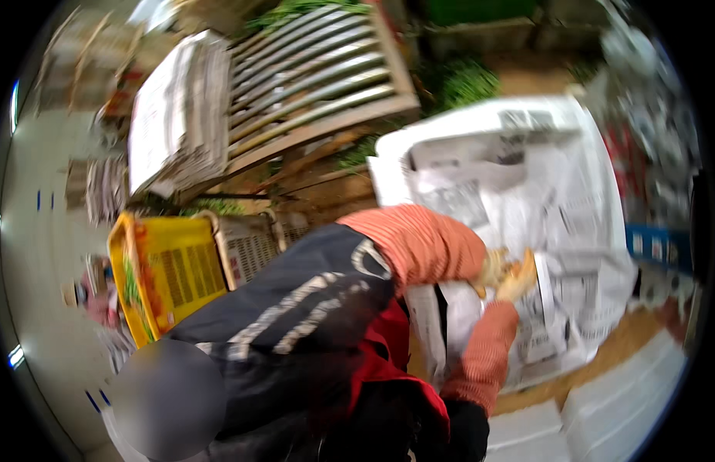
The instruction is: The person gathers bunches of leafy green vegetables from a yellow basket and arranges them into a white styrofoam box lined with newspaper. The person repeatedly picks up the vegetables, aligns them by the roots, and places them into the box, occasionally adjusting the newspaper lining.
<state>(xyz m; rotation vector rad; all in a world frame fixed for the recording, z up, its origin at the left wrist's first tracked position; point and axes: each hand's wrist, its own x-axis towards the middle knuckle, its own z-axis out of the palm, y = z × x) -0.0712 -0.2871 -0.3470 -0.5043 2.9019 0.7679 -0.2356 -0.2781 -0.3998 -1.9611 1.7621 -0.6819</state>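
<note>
The wearer's own hands are not in view, so I cannot tell their state. A co-worker's gloved hands (505, 276) are close together, pinching the newspaper sheets (527, 200) that lie in the white foam box (388, 154). I judge that lining the box is in hand, and the next move calls for pressing the sheets flat. Left of the box stands a yellow crate (173, 269). Beyond it lie a stack of newspapers (173, 115) and a wooden pallet (319, 77).

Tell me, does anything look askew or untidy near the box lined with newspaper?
The newspaper sheets in the white box lie crumpled and uneven where a co-worker's gloved hands touch them. Behind, a wooden slatted pallet leans at a tilt.
</note>
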